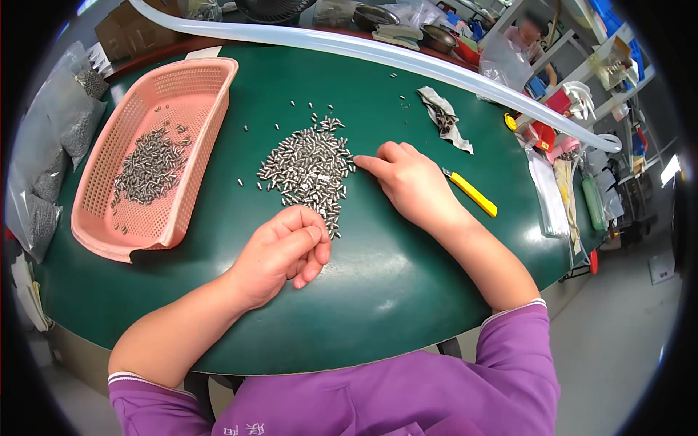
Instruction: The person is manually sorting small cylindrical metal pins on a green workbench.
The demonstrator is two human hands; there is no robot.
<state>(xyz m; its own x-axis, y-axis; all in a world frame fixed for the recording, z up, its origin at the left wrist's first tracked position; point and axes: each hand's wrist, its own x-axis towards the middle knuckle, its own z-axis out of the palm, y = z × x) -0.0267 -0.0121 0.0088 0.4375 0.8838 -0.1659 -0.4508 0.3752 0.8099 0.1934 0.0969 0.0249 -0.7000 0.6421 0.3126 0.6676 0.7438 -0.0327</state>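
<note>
A heap of small metal pins (309,161) lies on the green table (407,291), each piece short, silvery and roughly bullet-shaped. My left hand (285,251) is closed at the near edge of the heap, its fingers curled inward. Whatever lies within those fingers is hidden. On the heap's right side, my right hand (407,178) has its index finger stretched out, the tip touching the outermost pins. Its other fingers are bent, and the thumb cannot be seen. No held piece shows in this hand.
To the left stands a pink perforated basket (196,156) with more pins. Clear bags of metal parts (76,131) line the far left. A yellow utility knife (474,195) and a crumpled cloth (445,120) lie right. A pale tube (378,52) arches across the back; a person (520,47) sits beyond.
</note>
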